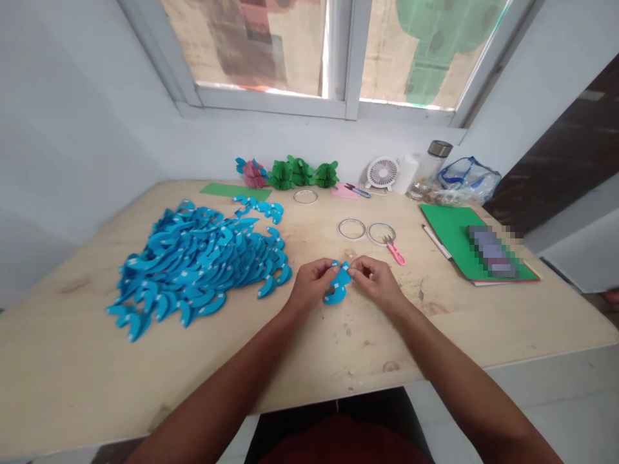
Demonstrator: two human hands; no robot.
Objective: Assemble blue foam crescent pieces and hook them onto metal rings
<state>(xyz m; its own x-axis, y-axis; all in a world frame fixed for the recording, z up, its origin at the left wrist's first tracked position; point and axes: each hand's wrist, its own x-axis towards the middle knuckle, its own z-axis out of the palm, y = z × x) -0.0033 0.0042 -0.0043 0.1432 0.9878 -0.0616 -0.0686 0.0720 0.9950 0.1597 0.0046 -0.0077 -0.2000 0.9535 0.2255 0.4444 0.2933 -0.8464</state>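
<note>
Forearms [242, 361] at four and eight o'clock from blue strip [335, 296]; left hand [316, 276], right hand [373, 276] both pinching strip at far end; blue pile [207, 251] at nine; snips [396, 254] at two; rings [352, 239] at one.

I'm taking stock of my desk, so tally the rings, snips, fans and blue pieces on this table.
Rings: 3
Snips: 2
Fan: 1
Blue pieces: heaped and overlapping, too many to count
Total, without the blue pieces: 6
</note>
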